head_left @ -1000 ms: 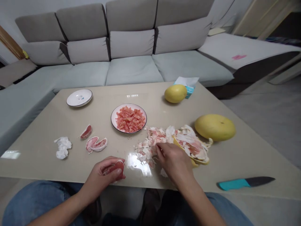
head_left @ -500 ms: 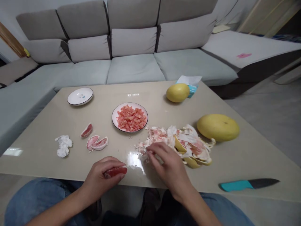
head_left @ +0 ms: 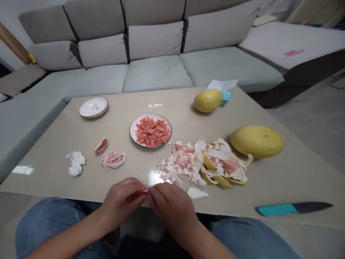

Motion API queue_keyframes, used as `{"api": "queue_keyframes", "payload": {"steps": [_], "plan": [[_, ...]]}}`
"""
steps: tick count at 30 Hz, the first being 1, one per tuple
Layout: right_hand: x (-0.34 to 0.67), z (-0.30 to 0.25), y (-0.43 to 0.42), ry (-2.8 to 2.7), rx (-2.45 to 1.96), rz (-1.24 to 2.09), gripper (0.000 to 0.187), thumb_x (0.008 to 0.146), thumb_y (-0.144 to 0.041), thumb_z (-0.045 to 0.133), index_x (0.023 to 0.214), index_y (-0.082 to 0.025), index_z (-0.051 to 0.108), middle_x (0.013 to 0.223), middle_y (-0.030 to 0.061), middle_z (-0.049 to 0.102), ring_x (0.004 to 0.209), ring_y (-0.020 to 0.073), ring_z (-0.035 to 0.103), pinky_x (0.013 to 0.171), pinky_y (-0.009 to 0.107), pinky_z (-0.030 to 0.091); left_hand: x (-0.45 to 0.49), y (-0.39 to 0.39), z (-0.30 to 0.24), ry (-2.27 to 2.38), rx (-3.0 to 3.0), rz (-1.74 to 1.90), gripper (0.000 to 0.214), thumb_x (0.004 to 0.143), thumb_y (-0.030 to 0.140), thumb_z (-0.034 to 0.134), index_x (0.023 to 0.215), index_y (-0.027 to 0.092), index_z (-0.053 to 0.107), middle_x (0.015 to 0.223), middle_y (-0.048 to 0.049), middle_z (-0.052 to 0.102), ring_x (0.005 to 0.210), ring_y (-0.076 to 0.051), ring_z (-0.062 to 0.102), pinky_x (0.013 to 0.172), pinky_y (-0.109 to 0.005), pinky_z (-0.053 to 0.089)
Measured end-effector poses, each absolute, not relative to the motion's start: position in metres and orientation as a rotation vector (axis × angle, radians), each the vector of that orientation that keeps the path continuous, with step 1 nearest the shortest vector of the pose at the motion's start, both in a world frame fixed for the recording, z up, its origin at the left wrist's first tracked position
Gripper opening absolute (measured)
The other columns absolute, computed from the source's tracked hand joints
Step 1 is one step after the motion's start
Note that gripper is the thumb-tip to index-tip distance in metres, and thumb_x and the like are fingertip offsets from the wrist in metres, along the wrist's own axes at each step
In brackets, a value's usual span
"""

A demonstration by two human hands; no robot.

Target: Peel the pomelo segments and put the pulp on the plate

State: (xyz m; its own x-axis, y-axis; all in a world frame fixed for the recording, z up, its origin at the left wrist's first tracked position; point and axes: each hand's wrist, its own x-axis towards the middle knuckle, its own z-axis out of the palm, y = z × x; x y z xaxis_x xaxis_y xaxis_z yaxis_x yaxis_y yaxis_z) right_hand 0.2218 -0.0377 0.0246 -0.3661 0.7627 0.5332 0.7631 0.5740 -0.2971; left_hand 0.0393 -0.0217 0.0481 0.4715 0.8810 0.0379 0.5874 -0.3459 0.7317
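Near the table's front edge, my left hand (head_left: pixel 125 199) is closed around a red pomelo segment (head_left: pixel 137 195), mostly hidden by the fingers. My right hand (head_left: pixel 169 203) meets it there, its fingertips pinched together at the segment's right end; what they grip is hidden. Behind the hands lies a heap of white and pink pomelo peel and membrane (head_left: pixel 188 162), with a loose white scrap (head_left: pixel 197 193) beside my right hand. A plate (head_left: pixel 131 133) of peeled pink pulp (head_left: pixel 152 131) sits further back. To the left lie several unpeeled segments (head_left: pixel 116 160).
A knife (head_left: pixel 295 208) with a teal handle lies near the front right edge. Two whole yellow pomelos (head_left: pixel 256 141) rest on the right, one against a tissue pack (head_left: pixel 226 98). A white plate (head_left: pixel 93 107) stands back left, crumpled tissue (head_left: pixel 76 163) left. A sofa (head_left: pixel 156 73) is behind.
My right hand has left the peel heap and come over to the segment in my left hand. A white scrap now shows on the table to the right. The view has shifted slightly.
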Motion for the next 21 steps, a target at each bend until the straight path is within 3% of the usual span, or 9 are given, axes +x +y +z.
{"api": "queue_keyframes", "payload": {"steps": [3,7,14,18,21], "plan": [[0.219,0.018,-0.039,-2.208,-1.246,-0.064,0.02,0.08,-0.008,0.055,0.064,-0.02,0.06,0.057,0.0011,0.058,0.054,0.0171,0.051,0.052,0.031,0.028,0.041,-0.022,0.047,1.207,2.081,0.532,0.013,0.086,0.019,0.059,0.091,0.018,0.07,0.084,-0.0054,0.068,0.075,-0.015,0.063,0.065,-0.023,0.048],[0.221,0.015,-0.037,-2.139,-1.25,0.117,0.016,0.077,-0.008,0.055,0.065,-0.018,0.061,0.06,0.0021,0.059,0.057,0.0156,0.053,0.054,0.028,0.031,0.041,-0.021,0.05,1.21,1.998,0.481,0.013,0.085,0.02,0.06,0.09,0.018,0.072,0.082,-0.0047,0.068,0.07,-0.014,0.06,0.061,-0.022,0.046],[0.23,0.037,-0.027,-1.899,-1.184,1.061,0.015,0.064,-0.001,0.056,0.063,-0.015,0.061,0.055,-0.0051,0.051,0.051,0.0076,0.044,0.049,0.019,0.031,0.036,-0.014,0.061,1.09,1.681,0.448,0.013,0.078,0.025,0.07,0.087,0.017,0.076,0.085,-0.0067,0.071,0.077,-0.017,0.065,0.066,-0.025,0.049],[0.233,0.043,-0.025,-1.73,-1.181,1.426,0.012,0.071,-0.007,0.058,0.069,-0.015,0.066,0.057,-0.005,0.053,0.051,0.007,0.044,0.047,0.016,0.033,0.032,-0.011,0.064,1.037,1.575,0.46,0.014,0.075,0.025,0.073,0.086,0.016,0.076,0.085,-0.0073,0.071,0.076,-0.017,0.066,0.068,-0.026,0.05],[0.232,0.042,-0.024,-1.721,-1.171,1.312,0.012,0.077,-0.013,0.059,0.074,-0.016,0.07,0.061,-0.0017,0.059,0.054,0.009,0.049,0.048,0.018,0.038,0.031,-0.011,0.063,1.111,1.592,0.494,0.013,0.077,0.026,0.071,0.084,0.016,0.076,0.084,-0.0068,0.07,0.075,-0.016,0.064,0.066,-0.026,0.049]]}}
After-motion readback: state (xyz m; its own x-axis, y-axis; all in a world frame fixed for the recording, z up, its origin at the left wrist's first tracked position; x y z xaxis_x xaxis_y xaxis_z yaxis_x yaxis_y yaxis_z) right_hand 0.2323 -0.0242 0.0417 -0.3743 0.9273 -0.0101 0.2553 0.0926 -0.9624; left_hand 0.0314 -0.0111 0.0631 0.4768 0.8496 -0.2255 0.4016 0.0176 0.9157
